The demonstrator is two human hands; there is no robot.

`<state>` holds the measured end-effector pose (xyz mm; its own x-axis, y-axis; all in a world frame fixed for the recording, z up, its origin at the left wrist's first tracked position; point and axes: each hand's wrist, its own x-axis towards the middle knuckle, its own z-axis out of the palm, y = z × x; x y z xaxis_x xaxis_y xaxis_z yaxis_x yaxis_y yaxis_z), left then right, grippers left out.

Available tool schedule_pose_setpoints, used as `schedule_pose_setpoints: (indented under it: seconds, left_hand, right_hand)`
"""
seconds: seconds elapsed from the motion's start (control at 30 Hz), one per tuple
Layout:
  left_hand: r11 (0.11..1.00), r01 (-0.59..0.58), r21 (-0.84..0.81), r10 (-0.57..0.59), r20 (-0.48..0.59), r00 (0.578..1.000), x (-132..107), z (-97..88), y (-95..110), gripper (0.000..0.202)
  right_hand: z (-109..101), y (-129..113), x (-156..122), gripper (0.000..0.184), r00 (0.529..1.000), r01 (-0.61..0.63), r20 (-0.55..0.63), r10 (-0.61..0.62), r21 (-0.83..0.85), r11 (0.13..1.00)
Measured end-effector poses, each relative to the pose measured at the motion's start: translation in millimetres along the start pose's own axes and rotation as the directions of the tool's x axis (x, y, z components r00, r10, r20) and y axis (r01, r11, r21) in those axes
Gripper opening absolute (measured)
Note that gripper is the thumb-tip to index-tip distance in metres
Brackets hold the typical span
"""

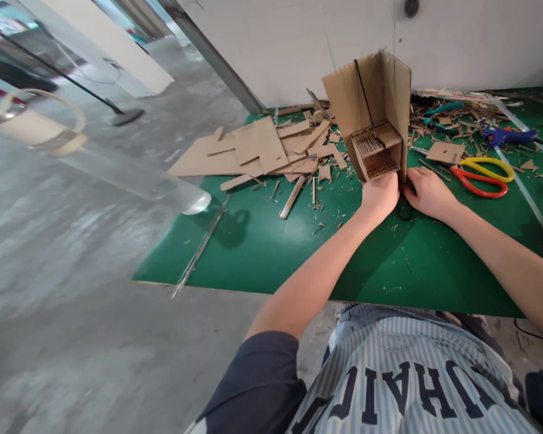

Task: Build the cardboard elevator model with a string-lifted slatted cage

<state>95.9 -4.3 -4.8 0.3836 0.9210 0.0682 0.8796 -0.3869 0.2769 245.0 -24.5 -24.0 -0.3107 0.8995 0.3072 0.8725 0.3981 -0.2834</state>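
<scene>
Cardboard box (384, 99), tall back walls, small compartment below, right of centre in upper half of frame, at green table (271, 241). Left hand (380, 198): grip clamped on box's lower front edge. Right hand (431, 191) at lower right corner, black cord loop (405, 217) just below; fingertips hidden, can't tell grip. Scissors (487, 175) right, cardboard scraps (260, 144) left.

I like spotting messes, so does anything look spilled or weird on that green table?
Yes. Flat brown cardboard scraps lie strewn over the smooth green tabletop, many left of the open brown cardboard box, which looks messy. One long, thin, clear strip also pokes past the near edge.
</scene>
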Motion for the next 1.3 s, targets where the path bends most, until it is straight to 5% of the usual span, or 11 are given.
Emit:
schedule_pose_setpoints:
  seconds: [0.2,0.4,0.9,1.3]
  left_hand:
    - [0.999,-0.017,-0.035,0.015,-0.043,0.999,0.8,11.7,-7.7,0.032]
    - [0.993,-0.023,-0.113,0.014,-0.085,0.996,6.3,18.1,-12.1,0.035]
    - [0.969,0.061,-0.240,-0.071,-0.035,0.997,9.1,13.9,-12.1,0.024]
    - [0.969,0.051,-0.241,-0.064,-0.047,0.997,9.4,12.3,-9.9,0.029]
  right_hand:
    - [-4.9,-6.3,-1.1,0.020,1.000,-0.031,0.000,0.031,0.017,0.999]
    - [4.1,-17.7,0.2,0.023,0.987,-0.156,-0.053,0.149,-0.168,0.973]
    - [5.5,-21.8,2.7,0.027,0.984,-0.169,0.042,0.175,-0.116,0.979]
    - [14.0,-14.3,2.4,0.028,0.991,-0.126,-0.050,0.121,-0.106,0.986]
